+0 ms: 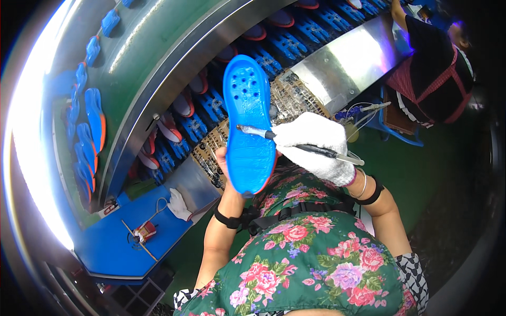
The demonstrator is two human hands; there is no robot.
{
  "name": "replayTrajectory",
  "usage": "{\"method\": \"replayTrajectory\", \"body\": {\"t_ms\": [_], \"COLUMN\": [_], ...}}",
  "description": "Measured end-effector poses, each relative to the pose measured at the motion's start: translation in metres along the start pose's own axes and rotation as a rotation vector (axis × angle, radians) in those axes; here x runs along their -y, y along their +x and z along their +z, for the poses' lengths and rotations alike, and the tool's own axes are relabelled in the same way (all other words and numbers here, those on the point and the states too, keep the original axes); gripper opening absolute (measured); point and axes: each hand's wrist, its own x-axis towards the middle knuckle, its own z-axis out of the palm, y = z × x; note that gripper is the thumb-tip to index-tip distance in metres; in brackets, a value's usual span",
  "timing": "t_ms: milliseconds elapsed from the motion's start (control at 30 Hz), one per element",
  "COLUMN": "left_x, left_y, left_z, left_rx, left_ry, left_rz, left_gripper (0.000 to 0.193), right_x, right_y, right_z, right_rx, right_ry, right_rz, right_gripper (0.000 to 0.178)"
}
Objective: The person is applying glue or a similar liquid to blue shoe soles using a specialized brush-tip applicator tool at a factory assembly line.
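My left hand (222,159) holds a blue shoe sole (247,118) upright from behind, only a thumb and fingertips showing at its lower left edge. The sole has small holes near the toe and an orange rim at the heel. My right hand (315,146), in a white knit glove, grips a thin dark-handled brush (295,145). Its light tip touches the middle of the sole. Both forearms wear black straps, and a floral apron covers my lap.
A curved conveyor (205,100) carries blue racks with red and blue soles. Finished blue soles (94,118) lie on the green upper belt. A blue bench (118,239) holds a small red pot with a stick and a white cloth. Another person (435,68) works at the upper right.
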Motion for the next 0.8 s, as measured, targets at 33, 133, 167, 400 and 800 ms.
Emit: {"method": "replayTrajectory", "body": {"t_ms": [33,133,167,400,800], "left_x": [-0.006,0.013,0.026,0.031,0.02], "left_y": [0.004,0.016,0.025,0.014,0.024], "left_z": [-0.007,0.006,0.028,0.009,-0.008], "left_rx": [0.029,-0.056,0.091,-0.352,-0.292], "left_ry": [0.1,0.292,0.061,0.559,0.382], "left_rz": [0.012,0.105,-0.005,0.065,0.115], "left_gripper": [0.101,0.103,0.103,0.109,0.089], "right_x": [0.002,0.006,0.005,-0.001,0.006], "right_y": [0.002,0.013,0.019,0.037,0.03], "right_z": [0.0,-0.001,0.0,-0.012,0.011], "right_rx": [0.002,-0.032,-0.057,0.028,-0.081], "right_ry": [0.005,-0.092,-0.093,-0.092,0.111], "right_rz": [-0.002,-0.078,-0.114,-0.202,0.07], "right_gripper": [0.017,0.018,0.018,0.035,0.021]}}
